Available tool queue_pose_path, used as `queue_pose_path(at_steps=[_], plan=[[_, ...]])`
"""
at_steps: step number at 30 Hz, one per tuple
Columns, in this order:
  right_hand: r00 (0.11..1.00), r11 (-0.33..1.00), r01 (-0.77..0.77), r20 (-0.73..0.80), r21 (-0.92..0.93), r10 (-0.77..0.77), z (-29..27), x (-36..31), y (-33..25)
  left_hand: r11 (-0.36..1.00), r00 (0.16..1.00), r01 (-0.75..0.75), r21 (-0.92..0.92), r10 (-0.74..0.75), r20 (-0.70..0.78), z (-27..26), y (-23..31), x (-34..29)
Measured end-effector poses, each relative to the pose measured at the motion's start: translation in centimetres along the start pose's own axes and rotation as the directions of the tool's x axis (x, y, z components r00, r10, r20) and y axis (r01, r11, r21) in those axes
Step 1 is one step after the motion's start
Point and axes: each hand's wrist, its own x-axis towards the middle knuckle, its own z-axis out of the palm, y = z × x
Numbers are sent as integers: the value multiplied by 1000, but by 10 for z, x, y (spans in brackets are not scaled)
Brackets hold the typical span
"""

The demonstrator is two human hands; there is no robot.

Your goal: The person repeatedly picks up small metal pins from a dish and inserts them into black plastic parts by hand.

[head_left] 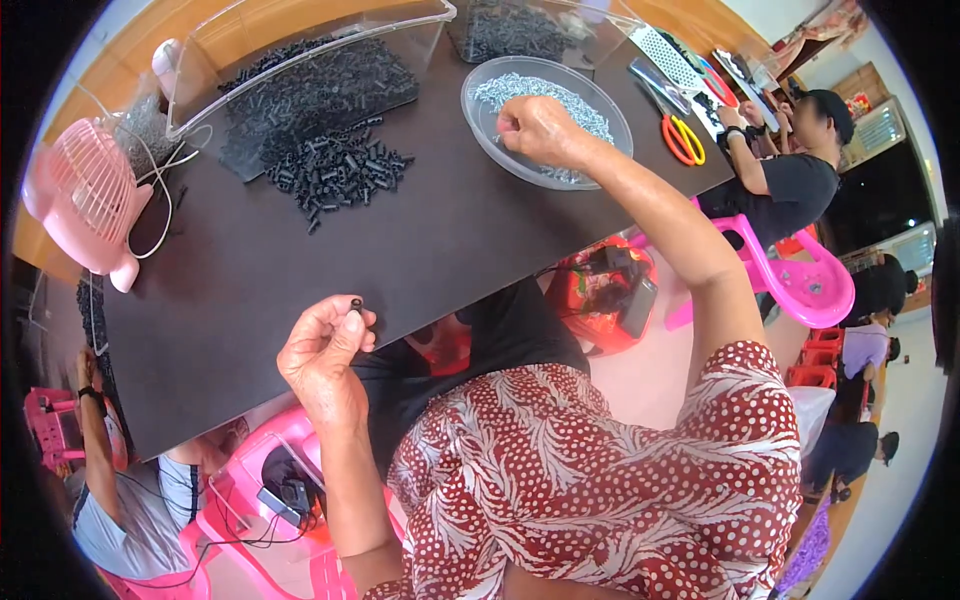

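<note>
Left hand [328, 352], lower centre of the frame: thumb and fingers pinched a black part [356, 305] upright, just over the table [450, 240] edge. Right hand [542, 130], upper centre: fingers curled in over the silver bits [560, 95] in a clear bowl [477, 120] — could not tell whether they gripped any. Hand and forearm hid some of the bits and crossed the bowl's right side.

Left of the bowl, a loose black pile [335, 172] spread in front of a clear bin [446, 12] holding more. Upper left: pink fan [88, 190], its white cord [165, 215] looped onto the tabletop. Upper right: scissors [684, 140] near the bowl, then a white tray [664, 58]. Farther right, a co-worker [795, 190] in black sat at the table — pink stool [808, 285] below.
</note>
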Motion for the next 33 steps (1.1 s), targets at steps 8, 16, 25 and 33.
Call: queue_pose_path(at_steps=[8, 16, 25, 33], plan=[[994, 987, -105, 0, 125, 106, -7, -3, 10, 1000, 1000, 5, 3, -5, -8, 2, -1, 0], [990, 1000, -15, -138, -4, 14, -12, -8, 12, 999, 1000, -25, 40, 25, 6, 1, -3, 1], [990, 990, 139, 30, -29, -138, -2, -7, 3, 998, 999, -35, 51, 35, -10, 0, -3, 1], [981, 992, 122, -156, 32, -116, -6, -10, -7, 1000, 1000, 8, -9, -8, -3, 0, 0, -1]])
